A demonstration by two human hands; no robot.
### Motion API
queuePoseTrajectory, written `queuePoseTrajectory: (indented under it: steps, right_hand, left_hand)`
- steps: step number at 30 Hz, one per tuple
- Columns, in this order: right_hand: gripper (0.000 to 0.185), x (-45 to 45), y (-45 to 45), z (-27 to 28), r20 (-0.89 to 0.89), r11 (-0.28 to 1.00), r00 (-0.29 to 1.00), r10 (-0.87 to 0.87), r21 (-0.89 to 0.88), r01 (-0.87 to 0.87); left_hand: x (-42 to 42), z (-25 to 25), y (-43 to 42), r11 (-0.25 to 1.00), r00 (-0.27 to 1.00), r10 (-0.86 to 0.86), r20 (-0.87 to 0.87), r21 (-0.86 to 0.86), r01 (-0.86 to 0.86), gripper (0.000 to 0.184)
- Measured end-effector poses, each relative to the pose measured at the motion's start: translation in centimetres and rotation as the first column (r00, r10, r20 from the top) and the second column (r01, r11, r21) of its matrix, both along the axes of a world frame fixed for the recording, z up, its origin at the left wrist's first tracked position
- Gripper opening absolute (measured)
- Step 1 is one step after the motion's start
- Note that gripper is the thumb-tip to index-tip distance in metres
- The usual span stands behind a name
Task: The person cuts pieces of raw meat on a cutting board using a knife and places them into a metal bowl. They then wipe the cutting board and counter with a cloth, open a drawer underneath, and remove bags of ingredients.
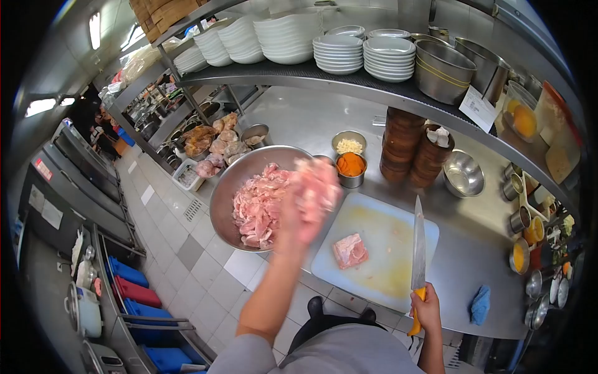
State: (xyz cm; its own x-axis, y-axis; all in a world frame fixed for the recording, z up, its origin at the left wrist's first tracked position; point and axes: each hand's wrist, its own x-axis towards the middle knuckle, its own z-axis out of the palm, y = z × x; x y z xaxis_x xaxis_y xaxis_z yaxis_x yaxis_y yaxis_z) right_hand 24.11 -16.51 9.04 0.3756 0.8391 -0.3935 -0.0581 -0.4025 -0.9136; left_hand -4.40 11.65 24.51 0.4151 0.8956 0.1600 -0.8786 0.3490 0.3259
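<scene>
My left hand (pixel 298 215), smeared by motion, is over the right side of a large steel bowl (pixel 219 218) and grips a piece of raw meat (pixel 316 187). Pink cut raw meat (pixel 258 209) is heaped in the bowl. My right hand (pixel 427 306) is wrapped around the yellow handle of a long kitchen knife (pixel 419 243), whose blade points away from me over the right edge of a white cutting board (pixel 386 215). One chunk of raw meat (pixel 351 251) lies on the board's left half.
Behind the board stand a cup of orange paste (pixel 351 165), a bowl of chopped pale bits (pixel 349 143) and brown stacked containers (pixel 398 146). A steel bowl (pixel 464 174) and blue cloth (pixel 480 305) are on the right. Stacked plates (pixel 389 57) fill the overhead shelf (pixel 280 73).
</scene>
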Motion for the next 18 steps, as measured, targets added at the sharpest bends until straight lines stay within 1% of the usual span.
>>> queuePoseTrajectory:
  steps: [1, 2, 3, 4, 5, 6, 7, 8, 9, 10, 11, 12, 13, 14, 15, 16, 17, 18]
  right_hand:
    - [0.032, -0.1, -0.1, -0.2, -0.001, 1.0, 1.0, -0.008, -0.017, 0.008]
    - [0.032, -0.2, -0.2, -0.4, -0.002, 0.999, 1.0, -0.017, -0.036, 0.017]
    - [0.032, -0.3, -0.3, -0.7, -0.009, 0.999, 1.0, -0.016, -0.036, 0.016]
    - [0.031, -0.3, -0.5, -1.1, -0.012, 0.999, 1.0, 0.011, -0.042, -0.012]
    - [0.031, -0.2, -0.6, -1.5, -0.014, 0.998, 0.999, 0.038, -0.049, -0.038]
    - [0.031, -0.2, -0.7, -1.8, -0.019, 0.998, 0.999, 0.037, -0.051, -0.038]
    - [0.031, -0.1, -0.9, -2.1, -0.001, 0.995, 0.998, 0.069, -0.073, -0.069]
    - [0.03, -0.1, -0.9, -2.3, 0.019, 0.99, 0.995, 0.102, -0.095, -0.1]
    - [0.03, -0.1, -0.9, -2.1, 0.017, 0.99, 0.995, 0.1, -0.097, -0.098]
    - [0.032, -0.2, -0.8, -1.7, 0.092, 0.982, 0.984, 0.153, -0.129, -0.141]
    - [0.034, -0.4, -0.9, -1.3, 0.162, 0.971, 0.966, 0.201, -0.167, -0.174]
    - [0.034, -0.7, -0.6, -0.7, 0.159, 0.971, 0.97, 0.182, -0.184, -0.152]
    - [0.034, -1.0, -0.3, 0.0, 0.202, 0.963, 0.954, 0.219, -0.204, -0.178]
    - [0.035, -0.9, -0.3, 0.3, 0.247, 0.953, 0.935, 0.254, -0.229, -0.199]
    - [0.039, -0.6, -0.4, -0.7, 0.326, 0.95, 0.899, 0.292, -0.212, -0.231]
    - [0.043, -0.3, -0.6, -1.4, 0.403, 0.943, 0.855, 0.328, -0.196, -0.269]
    - [0.043, -0.4, -0.5, -0.6, 0.406, 0.948, 0.861, 0.307, -0.208, -0.24]
    - [0.046, -0.8, 0.0, 0.5, 0.38, 0.925, 0.854, 0.357, -0.274, -0.265]
  left_hand:
    - [-2.8, 1.0, 1.2, 0.992, 0.984, 0.121, -0.133, 0.04, -0.117, 0.05]
    - [-5.9, 1.7, 2.2, 0.97, 0.935, 0.242, -0.258, 0.095, -0.225, 0.048]
    - [-9.1, 1.5, 3.4, 0.926, 0.827, 0.377, -0.418, 0.186, -0.328, 0.046]
    - [-12.0, 0.9, 4.5, 0.867, 0.673, 0.498, -0.547, 0.292, -0.404, 0.044]
    - [-14.1, 0.6, 5.0, 0.867, 0.67, 0.497, -0.552, 0.294, -0.402, 0.044]
    - [-15.8, 0.2, 5.1, 0.844, 0.41, 0.532, -0.741, 0.421, -0.334, 0.048]
    - [-17.2, -0.5, 5.1, 0.826, 0.1, 0.547, -0.831, 0.517, -0.226, 0.052]
    - [-18.3, -1.9, 4.9, 0.827, 0.099, 0.546, -0.832, 0.516, -0.225, 0.052]
    - [-19.4, -3.7, 4.4, 0.714, -0.506, 0.614, -0.606, 0.7, 0.028, 0.053]
    - [-19.4, -4.4, 3.9, 0.647, -0.846, 0.53, -0.062, 0.674, 0.356, 0.053]
    - [-19.6, -5.0, 3.7, 0.648, -0.839, 0.54, -0.065, 0.668, 0.365, 0.053]
    - [-18.8, -4.7, 2.9, 0.555, -0.702, 0.668, -0.247, 0.794, 0.248, 0.051]
    - [-17.6, -4.7, 2.0, 0.49, -0.496, 0.775, -0.391, 0.868, 0.082, 0.049]
    - [-14.9, -3.5, 0.2, 0.518, -0.392, 0.784, -0.481, 0.855, -0.012, 0.047]
    - [-12.7, -4.8, -0.8, 0.538, -0.357, 0.787, -0.504, 0.843, -0.003, 0.047]
    - [-11.0, -6.3, -2.3, 0.603, -0.221, 0.781, -0.584, 0.798, 0.022, 0.048]
    - [-9.2, -7.2, -3.5, 0.654, -0.09, 0.756, -0.648, 0.755, 0.056, 0.048]
    - [-6.8, -7.8, -4.7, 0.606, -0.128, 0.794, -0.595, 0.756, 0.248, 0.052]
